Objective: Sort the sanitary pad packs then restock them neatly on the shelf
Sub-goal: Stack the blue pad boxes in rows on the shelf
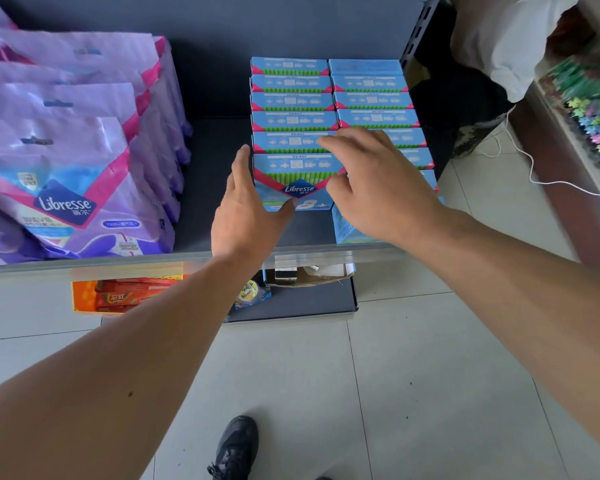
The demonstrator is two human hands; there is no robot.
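Observation:
Two rows of blue Libresse pad boxes [291, 102] stand on the dark shelf [205, 188], several deep. My left hand [246, 216] lies with straight fingers against the left side of the front box [298, 178] in the left row, thumb on its front face. My right hand [378, 188] hovers spread over the front of the right row [374, 98], fingertips on the box tops. One more blue box [350, 230] stands at the shelf's front edge under my right wrist. Purple Libresse bags [73, 188] fill the shelf's left side.
A lower shelf [291, 303] holds an orange sweets carton [118, 292], a small round item and a torn cardboard box. A counter with colourful items [589, 109] and a white cable stand to the right. My black shoe [236, 448] is on the tiled floor.

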